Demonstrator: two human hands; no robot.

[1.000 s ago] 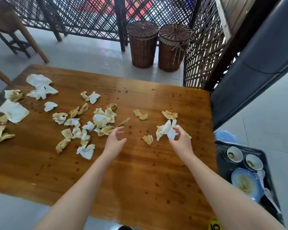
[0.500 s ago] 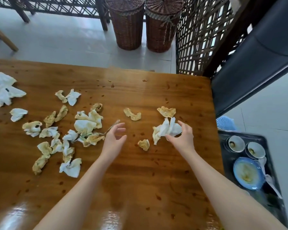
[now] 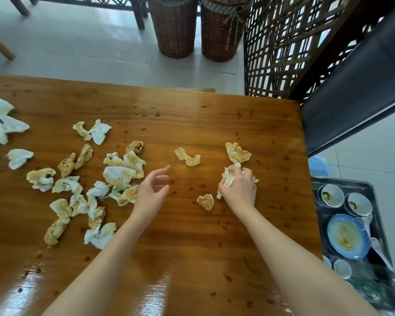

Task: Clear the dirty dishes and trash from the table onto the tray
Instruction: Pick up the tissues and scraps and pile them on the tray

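My right hand point(image 3: 240, 190) is closed over a crumpled stained napkin point(image 3: 228, 177), pressing it on the wooden table point(image 3: 192, 247). My left hand point(image 3: 152, 191) hovers open just right of a pile of several soiled napkins point(image 3: 118, 176). Loose napkin scraps lie near the hands: one point(image 3: 205, 201) between them, one point(image 3: 188, 156) further back, one point(image 3: 237, 152) above my right hand. The dark tray point(image 3: 383, 283) sits low beside the table's right edge, holding a blue plate point(image 3: 347, 236), small white cups point(image 3: 332, 195) and a spoon.
Larger white napkins point(image 3: 0, 124) lie at the table's far left. Two wicker baskets point(image 3: 176, 26) stand on the floor beyond the table. A dark padded seat point(image 3: 356, 92) and a lattice screen point(image 3: 281, 46) are at the right.
My right hand has turned palm down and closed over the napkin bunch, lowering it onto the table. My left hand stays open in about the same spot. The view has tilted down.
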